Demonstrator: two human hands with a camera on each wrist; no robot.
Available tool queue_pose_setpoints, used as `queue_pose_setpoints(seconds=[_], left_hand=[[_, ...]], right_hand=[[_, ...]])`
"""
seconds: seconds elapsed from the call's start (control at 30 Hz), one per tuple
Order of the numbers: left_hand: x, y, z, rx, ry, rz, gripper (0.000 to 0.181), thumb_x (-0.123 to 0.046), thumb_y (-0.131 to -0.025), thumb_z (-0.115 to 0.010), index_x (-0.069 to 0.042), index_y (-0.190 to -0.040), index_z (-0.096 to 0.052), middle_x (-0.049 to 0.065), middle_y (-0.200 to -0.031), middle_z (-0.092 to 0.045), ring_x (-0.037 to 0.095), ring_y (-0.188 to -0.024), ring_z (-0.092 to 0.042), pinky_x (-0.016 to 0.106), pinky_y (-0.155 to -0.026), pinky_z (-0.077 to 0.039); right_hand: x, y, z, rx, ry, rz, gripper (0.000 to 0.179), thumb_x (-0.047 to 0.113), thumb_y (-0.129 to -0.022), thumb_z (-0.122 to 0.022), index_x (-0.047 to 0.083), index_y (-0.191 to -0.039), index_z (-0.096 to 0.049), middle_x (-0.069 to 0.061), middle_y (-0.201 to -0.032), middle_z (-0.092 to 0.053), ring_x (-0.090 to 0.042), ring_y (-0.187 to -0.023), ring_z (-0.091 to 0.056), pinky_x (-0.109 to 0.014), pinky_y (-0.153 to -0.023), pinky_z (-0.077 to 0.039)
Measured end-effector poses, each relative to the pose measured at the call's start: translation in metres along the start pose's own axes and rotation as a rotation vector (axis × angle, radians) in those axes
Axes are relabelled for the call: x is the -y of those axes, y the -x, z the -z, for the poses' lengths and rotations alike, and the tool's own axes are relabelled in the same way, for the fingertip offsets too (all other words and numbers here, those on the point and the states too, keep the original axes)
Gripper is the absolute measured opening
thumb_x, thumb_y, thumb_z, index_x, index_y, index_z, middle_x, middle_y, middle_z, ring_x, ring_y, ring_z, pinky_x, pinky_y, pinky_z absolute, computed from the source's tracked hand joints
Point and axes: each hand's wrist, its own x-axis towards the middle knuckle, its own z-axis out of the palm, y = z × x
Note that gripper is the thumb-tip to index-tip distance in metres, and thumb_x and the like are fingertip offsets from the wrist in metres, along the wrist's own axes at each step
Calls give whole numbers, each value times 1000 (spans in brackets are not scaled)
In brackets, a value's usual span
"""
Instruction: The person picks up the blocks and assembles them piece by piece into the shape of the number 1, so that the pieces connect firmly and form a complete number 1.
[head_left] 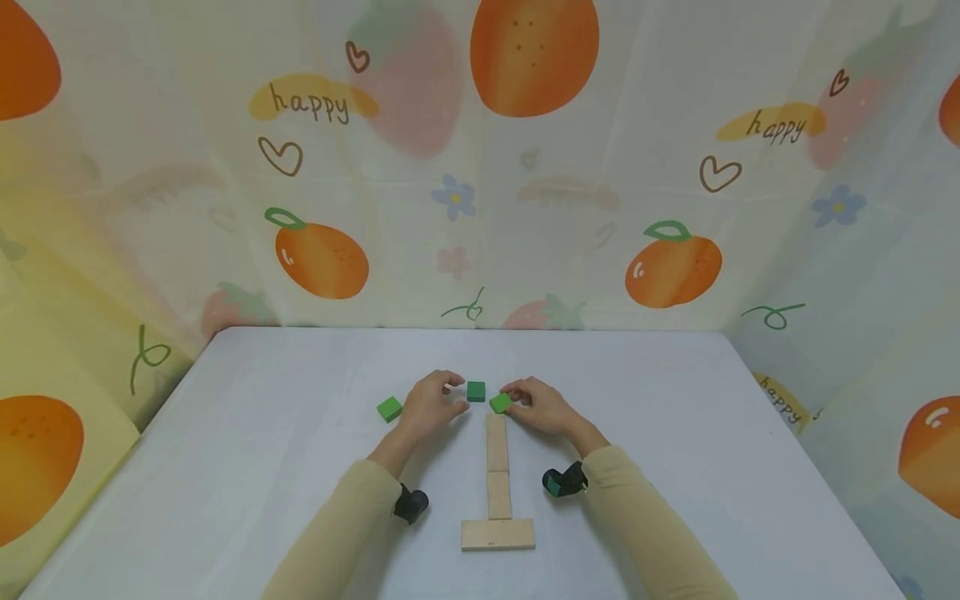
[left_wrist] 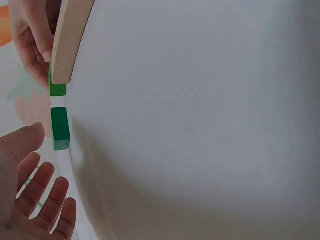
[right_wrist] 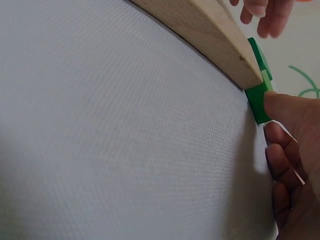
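Observation:
My right hand pinches a light green block at the far end of a column of wooden blocks. In the right wrist view the thumb presses on that green block, right by the end of the wood. A darker green block sits just left of it, slightly farther back. My left hand hovers to the left of the darker block, fingers spread and holding nothing. In the left wrist view a gap shows between the left fingertips and the darker block. Another light green block lies left of the left hand.
A second wooden block continues the column toward me. It meets a wooden block laid crosswise at the near end. All rest on a white table, with a fruit-print cloth hanging behind its far edge.

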Motion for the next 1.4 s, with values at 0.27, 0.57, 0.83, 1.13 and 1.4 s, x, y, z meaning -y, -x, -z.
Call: queue_pose_setpoints(seconds=[0.27, 0.57, 0.83, 1.13, 1.4], left_hand=[[1, -8, -6, -8, -12, 29, 40, -18, -77, -72, -12, -115, -60, 4, -117, -59, 22, -107, -55, 36, -87, -46], [3, -13, -14, -28, -45, -3, 40, -16, -78, -71, -10, -117, -61, 7, -118, -61, 26, -112, -53, 38, -94, -42], [5, -16, -19, -39, -66, -26, 39, -15, -77, -72, -11, -115, -63, 6, -115, -63, 26, -110, -53, 38, -93, -41], [3, -17, -20, -39, -68, -37, 33, -13, -76, -72, -12, -108, -66, 6, -114, -62, 26, -110, -52, 39, -92, -42], [2, -16, -19, -29, -48, -37, 31, -12, -75, -73, -11, -105, -66, 6, -108, -63, 25, -105, -53, 38, -91, -42]], right_hand=[[2, 0, 0, 5, -10, 12, 29, 17, -86, -62, 11, -115, -61, -1, -95, -57, -14, -85, -49, -30, -77, -41], [2, 2, 0, -4, -1, 21, 29, 17, -86, -62, 11, -115, -61, -2, -95, -57, -14, -84, -49, -30, -75, -41], [3, 3, 0, 0, -25, -3, 29, 16, -85, -63, 12, -114, -61, -1, -94, -56, -15, -84, -47, -30, -75, -40], [2, 2, -1, -7, -13, 21, 29, 17, -86, -63, 11, -114, -61, -3, -95, -57, -14, -84, -48, -30, -75, -41], [-1, 0, -1, -9, -19, 13, 29, 17, -86, -63, 11, -114, -61, -2, -95, -57, -14, -85, -49, -30, -77, -41]])
